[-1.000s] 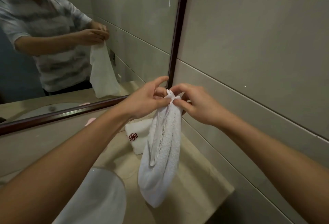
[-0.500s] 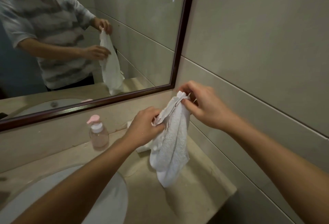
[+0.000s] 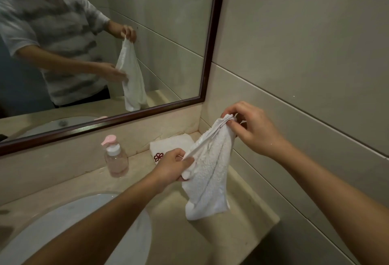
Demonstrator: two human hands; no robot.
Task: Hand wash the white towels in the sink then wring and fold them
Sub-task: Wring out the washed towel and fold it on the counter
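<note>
I have the white towel (image 3: 207,172) hanging above the bench (image 3: 242,229), right of the sink (image 3: 130,241): my right hand (image 3: 250,129) pinches its top corner, my left hand (image 3: 171,165) grips an edge lower down. A folded towel (image 3: 170,143) lies in the bench's back corner, beside a pump bottle (image 3: 115,157).

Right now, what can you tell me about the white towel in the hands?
The white towel looks like soft, nubbly terry cloth with a smooth hemmed edge. It hangs bunched and crumpled in the air above the counter. The right hand pinches its top corner, and the left hand grips an edge lower down. The mirror shows it too.
</note>
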